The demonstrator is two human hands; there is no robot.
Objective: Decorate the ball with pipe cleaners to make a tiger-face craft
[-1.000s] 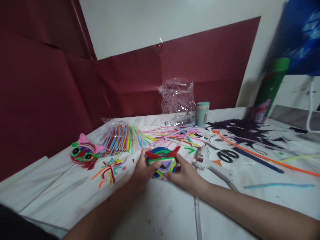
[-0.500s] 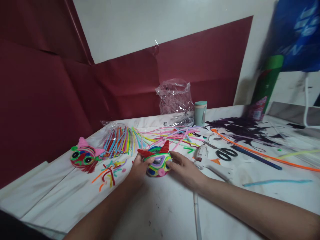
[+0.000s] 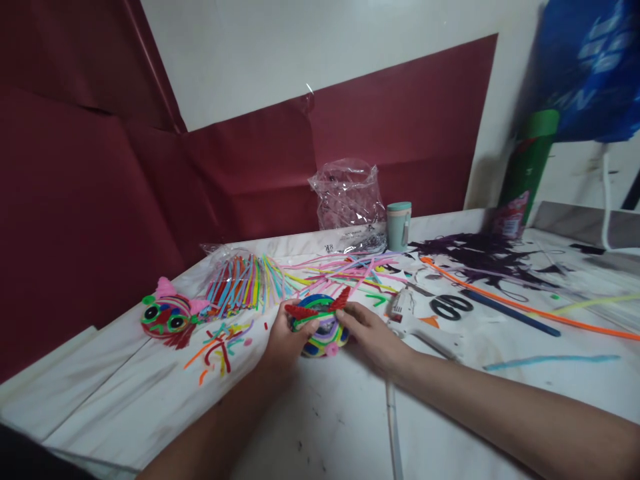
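Note:
Between my two hands is a small round mask-like craft (image 3: pixel 325 328) made of coloured pipe cleaners, with red ear shapes on top and a pink round piece low on its front. My left hand (image 3: pixel 289 337) grips its left side, thumb on the front. On the other side, my right hand (image 3: pixel 369 328) holds its right edge, fingers near the right red ear. A similar craft (image 3: pixel 167 317) with googly eyes and pink ears lies to the left. Short pipe cleaner scraps (image 3: pixel 220 350) are scattered near it. A glue gun (image 3: pixel 415 320) rests just right of my right hand.
A bag of pipe cleaners (image 3: pixel 240 280) lies at the back left. Behind stand a clear plastic bag (image 3: pixel 347 193) and a pale green cup (image 3: pixel 399 227). Dark purple strips (image 3: pixel 465 257), scissors with black handles (image 3: pixel 451 307), and an orange pipe cleaner (image 3: pixel 530 303) lie right.
The craft has tilted, so its red ears lie lower and nearer my fingers. My right hand's fingers have shifted up to the right ear. The view has moved slightly.

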